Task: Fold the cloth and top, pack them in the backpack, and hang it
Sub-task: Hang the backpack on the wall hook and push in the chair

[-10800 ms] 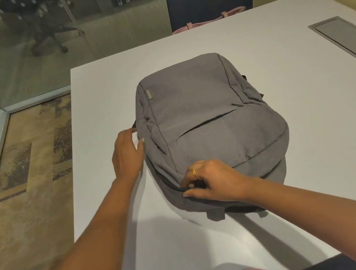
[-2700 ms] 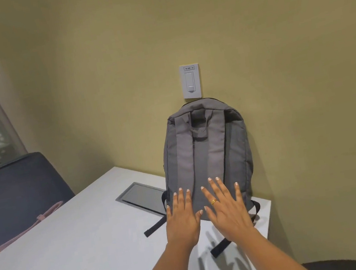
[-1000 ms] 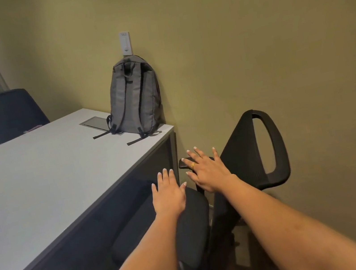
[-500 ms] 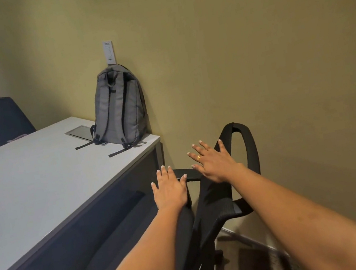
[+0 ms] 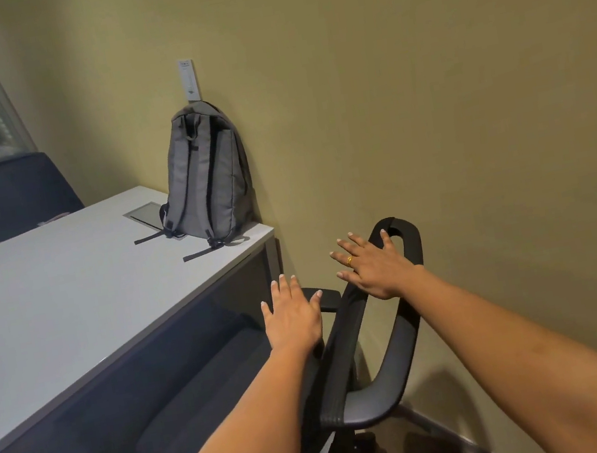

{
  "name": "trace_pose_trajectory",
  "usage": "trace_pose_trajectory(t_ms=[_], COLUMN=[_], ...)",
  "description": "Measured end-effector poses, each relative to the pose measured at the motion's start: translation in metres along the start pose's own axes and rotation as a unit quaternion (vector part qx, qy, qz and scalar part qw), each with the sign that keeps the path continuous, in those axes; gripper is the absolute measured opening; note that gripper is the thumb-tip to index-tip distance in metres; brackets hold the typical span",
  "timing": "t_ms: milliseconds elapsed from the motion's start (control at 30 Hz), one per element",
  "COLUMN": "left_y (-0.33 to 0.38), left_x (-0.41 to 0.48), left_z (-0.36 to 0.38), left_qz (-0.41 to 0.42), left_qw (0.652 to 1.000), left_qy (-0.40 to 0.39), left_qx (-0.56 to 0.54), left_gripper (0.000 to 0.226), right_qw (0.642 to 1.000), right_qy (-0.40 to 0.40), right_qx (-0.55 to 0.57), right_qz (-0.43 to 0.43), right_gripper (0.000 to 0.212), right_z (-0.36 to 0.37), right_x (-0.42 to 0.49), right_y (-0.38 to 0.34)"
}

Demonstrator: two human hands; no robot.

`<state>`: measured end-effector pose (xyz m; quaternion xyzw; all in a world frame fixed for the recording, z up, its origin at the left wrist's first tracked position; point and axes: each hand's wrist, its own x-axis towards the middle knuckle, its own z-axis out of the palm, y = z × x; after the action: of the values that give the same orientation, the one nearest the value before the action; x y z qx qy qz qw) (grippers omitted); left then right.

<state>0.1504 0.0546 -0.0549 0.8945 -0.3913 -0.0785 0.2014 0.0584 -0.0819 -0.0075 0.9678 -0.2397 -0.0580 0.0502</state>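
Observation:
The grey backpack [image 5: 206, 176] stands upright at the far corner of the white table [image 5: 62, 289], straps facing me, its top just under a small white wall fitting [image 5: 188, 80]. Whether it hangs from that fitting or leans on the wall I cannot tell. Both hands are far from it, out in front of me with fingers straight and spread, holding nothing. My left hand [image 5: 293, 316] is over the black office chair's armrest. My right hand [image 5: 372, 265] lies over the chair's back frame [image 5: 393, 333]. No cloth or top is in view.
The black office chair sits between the table's near side and the yellow wall. A dark chair [image 5: 0, 201] stands behind the far end of the table. A grey cable hatch [image 5: 145, 214] is set in the tabletop beside the backpack. A glass partition is at the far left.
Over the last second my view has drawn nearer to the backpack while both open hands stayed over the black chair. Before that, both hands left the backpack standing against the wall.

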Motion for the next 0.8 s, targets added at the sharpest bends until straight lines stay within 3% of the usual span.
trace_pose_trajectory(t_ms=[367, 800], left_y=[0.070, 0.144], left_x=[0.022, -0.012], left_z=[0.001, 0.037], left_qz=[-0.098, -0.243], left_qw=[0.991, 0.961], left_qy=[0.075, 0.100], left_qx=[0.043, 0.085], left_gripper=[0.059, 0.065], right_qw=[0.987, 0.945], right_qy=[0.017, 0.024], right_qx=[0.086, 0.141], right_qz=[-0.135, -0.293], right_gripper=[0.052, 0.051], right_z=[0.020, 0.032], right_x=[0.030, 0.033], right_y=[0.082, 0.098])
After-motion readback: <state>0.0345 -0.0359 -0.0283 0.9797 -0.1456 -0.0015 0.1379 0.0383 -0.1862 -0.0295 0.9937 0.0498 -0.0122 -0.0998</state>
